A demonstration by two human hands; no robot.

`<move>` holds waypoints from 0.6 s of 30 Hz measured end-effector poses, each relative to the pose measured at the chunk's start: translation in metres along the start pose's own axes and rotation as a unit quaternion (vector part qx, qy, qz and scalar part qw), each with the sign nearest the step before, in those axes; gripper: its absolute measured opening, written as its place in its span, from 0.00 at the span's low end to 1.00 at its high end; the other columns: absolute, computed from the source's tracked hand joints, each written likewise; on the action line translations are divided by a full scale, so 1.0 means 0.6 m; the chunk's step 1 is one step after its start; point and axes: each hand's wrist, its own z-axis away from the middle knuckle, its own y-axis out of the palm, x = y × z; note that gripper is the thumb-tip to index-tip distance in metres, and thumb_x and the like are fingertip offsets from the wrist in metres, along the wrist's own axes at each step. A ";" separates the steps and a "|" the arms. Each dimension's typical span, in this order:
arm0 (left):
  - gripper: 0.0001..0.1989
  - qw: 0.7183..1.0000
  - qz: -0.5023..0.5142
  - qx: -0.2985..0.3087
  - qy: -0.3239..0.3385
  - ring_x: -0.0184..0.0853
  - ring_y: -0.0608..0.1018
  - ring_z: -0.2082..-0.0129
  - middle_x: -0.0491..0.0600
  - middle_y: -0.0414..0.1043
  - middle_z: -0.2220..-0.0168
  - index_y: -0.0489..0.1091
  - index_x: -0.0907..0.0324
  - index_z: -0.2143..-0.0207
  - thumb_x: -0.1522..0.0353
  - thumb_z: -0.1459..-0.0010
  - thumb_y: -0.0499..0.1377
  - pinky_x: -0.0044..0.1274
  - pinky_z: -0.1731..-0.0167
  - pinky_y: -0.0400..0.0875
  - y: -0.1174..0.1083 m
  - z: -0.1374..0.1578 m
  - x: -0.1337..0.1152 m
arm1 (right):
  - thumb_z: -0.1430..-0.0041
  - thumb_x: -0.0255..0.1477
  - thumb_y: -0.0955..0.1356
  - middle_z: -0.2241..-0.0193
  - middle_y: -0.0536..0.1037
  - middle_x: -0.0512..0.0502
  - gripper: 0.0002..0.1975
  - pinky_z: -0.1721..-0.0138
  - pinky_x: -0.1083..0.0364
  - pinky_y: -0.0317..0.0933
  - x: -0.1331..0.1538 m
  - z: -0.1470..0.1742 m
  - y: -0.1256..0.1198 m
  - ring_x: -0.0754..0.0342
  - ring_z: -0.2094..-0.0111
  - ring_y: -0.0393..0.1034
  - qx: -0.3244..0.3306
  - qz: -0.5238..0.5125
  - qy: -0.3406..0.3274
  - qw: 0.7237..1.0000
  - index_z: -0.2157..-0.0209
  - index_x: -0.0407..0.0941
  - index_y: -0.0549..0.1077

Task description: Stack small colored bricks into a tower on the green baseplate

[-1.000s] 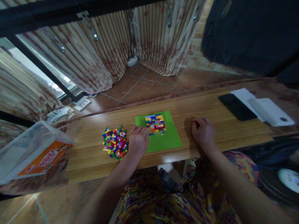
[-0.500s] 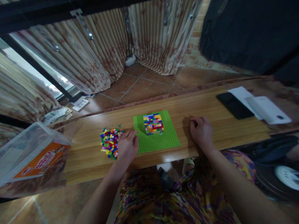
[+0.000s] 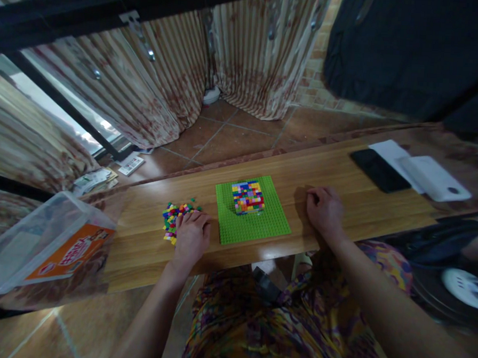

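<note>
Left of the centre, the left hand (image 3: 192,234) is over the pile of small bricks (image 3: 172,217). In the middle lies a green baseplate (image 3: 256,228) bearing a brick block (image 3: 248,197); right of it rests the right hand (image 3: 326,211).

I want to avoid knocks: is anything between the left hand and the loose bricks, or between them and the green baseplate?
Nothing visible separates the left hand from the loose bricks: its fingers are over them. Toward the green baseplate, only the hand itself partly intervenes.
</note>
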 end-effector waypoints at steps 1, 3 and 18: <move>0.10 1.000 0.000 0.000 -0.002 0.48 0.78 0.51 0.51 0.82 0.58 0.78 0.53 0.63 0.73 0.39 0.57 0.41 0.47 0.66 0.001 0.000 0.000 | 0.37 0.29 0.63 0.64 0.77 0.36 0.13 0.54 0.46 0.63 0.001 0.000 0.000 0.44 0.59 0.70 0.001 0.001 0.003 1.000 0.63 0.43 0.80; 0.11 1.000 -0.002 -0.003 -0.004 0.48 0.78 0.52 0.51 0.82 0.59 0.78 0.53 0.64 0.73 0.39 0.56 0.42 0.47 0.66 0.003 -0.001 0.001 | 0.37 0.29 0.63 0.64 0.78 0.37 0.13 0.54 0.46 0.64 0.002 -0.001 -0.001 0.44 0.59 0.70 -0.005 0.006 0.004 1.000 0.64 0.43 0.80; 0.11 0.994 -0.046 -0.069 -0.071 0.49 0.78 0.53 0.55 0.81 0.56 0.77 0.54 0.58 0.68 0.39 0.56 0.42 0.49 0.67 0.012 -0.037 0.024 | 0.38 0.29 0.63 0.65 0.78 0.37 0.13 0.56 0.47 0.64 0.000 0.000 0.002 0.45 0.60 0.69 -0.025 0.005 -0.013 1.000 0.64 0.43 0.79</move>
